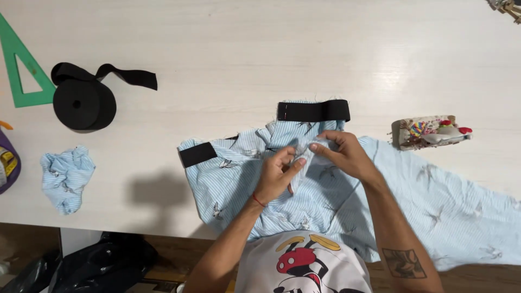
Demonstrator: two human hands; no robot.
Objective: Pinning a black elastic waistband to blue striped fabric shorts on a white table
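Both hands meeting over the light blue striped fabric (325, 190), spread across the pale surface (244, 49) and trailing off toward 4 o'clock. Left hand (277, 173) pinching a small raised fold of the cloth between thumb and fingertips; right hand (342, 154) closed on the same fold from 1 o'clock, fingertips almost touching the left's. Possibly a pin or needle between them, too small to tell.

Black elastic band (313, 110) lying along the fabric's top edge at 12 o'clock of the hands, a second black strip (198, 154) at 9 o'clock on the cloth's left corner. Pincushion tray (429, 132) with coloured pin heads at 3 o'clock, just beside the fabric. Further out at 10 o'clock: roll of black elastic (84, 103) with loose tail, green set square (21, 70) beside it. Crumpled fabric scrap (66, 176) at 9 o'clock, well apart.

Risks, as a judgement: fold slipping from so light a pinch and losing alignment with the elastic; a pricked fingertip if a pin is indeed there; overhanging cloth dragging the work toward the near edge.
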